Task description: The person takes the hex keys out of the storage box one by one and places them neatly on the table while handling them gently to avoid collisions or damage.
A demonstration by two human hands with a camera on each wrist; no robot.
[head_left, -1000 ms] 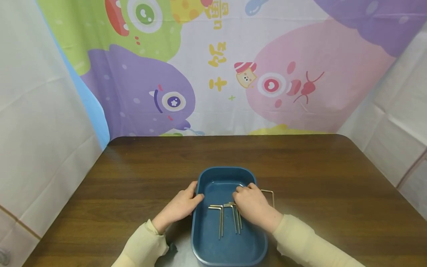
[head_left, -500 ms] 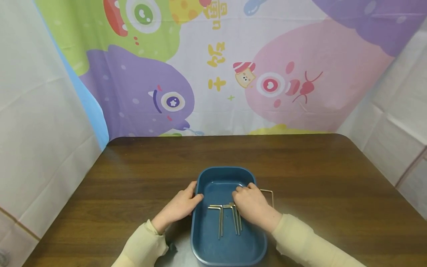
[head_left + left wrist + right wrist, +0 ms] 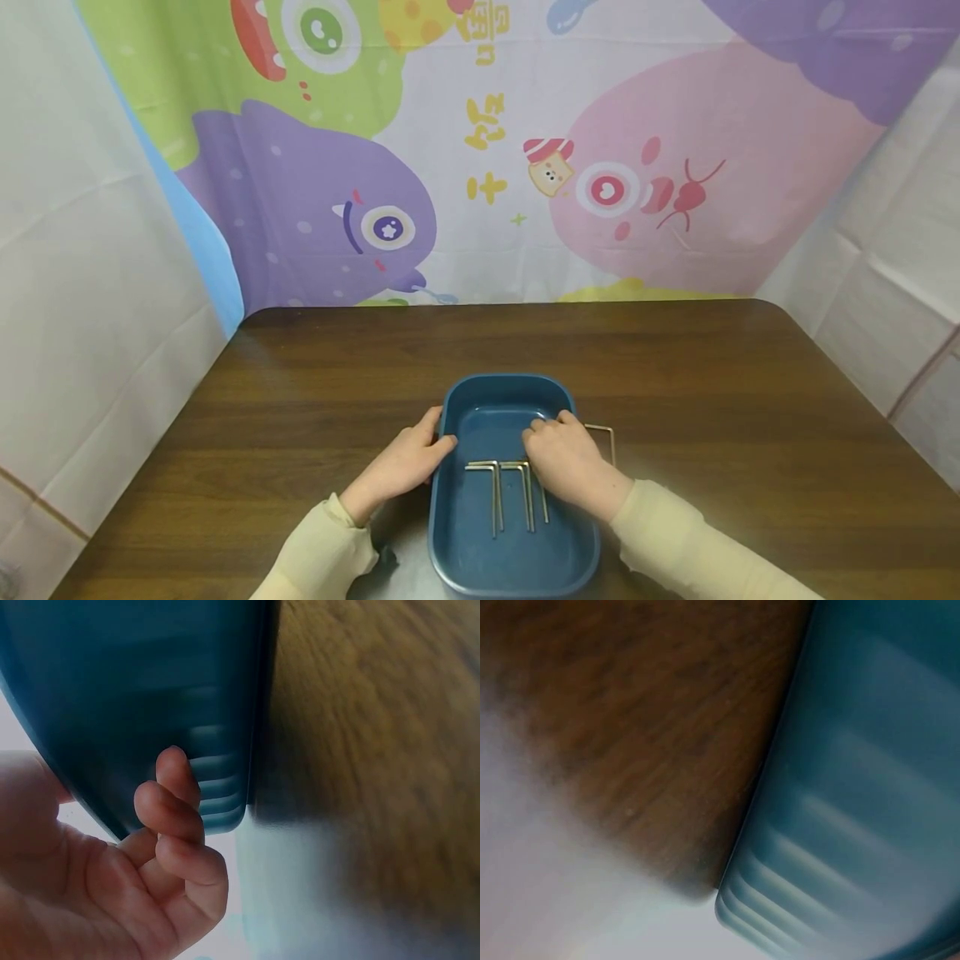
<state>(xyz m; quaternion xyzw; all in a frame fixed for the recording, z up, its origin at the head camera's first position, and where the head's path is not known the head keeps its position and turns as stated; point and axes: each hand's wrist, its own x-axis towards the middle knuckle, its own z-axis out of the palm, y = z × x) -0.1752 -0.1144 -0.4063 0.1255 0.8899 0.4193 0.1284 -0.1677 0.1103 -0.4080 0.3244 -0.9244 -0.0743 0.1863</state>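
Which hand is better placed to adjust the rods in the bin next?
Likely the right hand: it reaches over the blue bin, close by the bent metal rods. The left hand is occupied, holding the bin's left side.

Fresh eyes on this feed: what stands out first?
Probably the cartoon-print cloth hanging behind the table. Next comes the blue tray at the table's near side, with bent metal rods inside. The left hand is at the tray's left wall, the right hand over its right rim.
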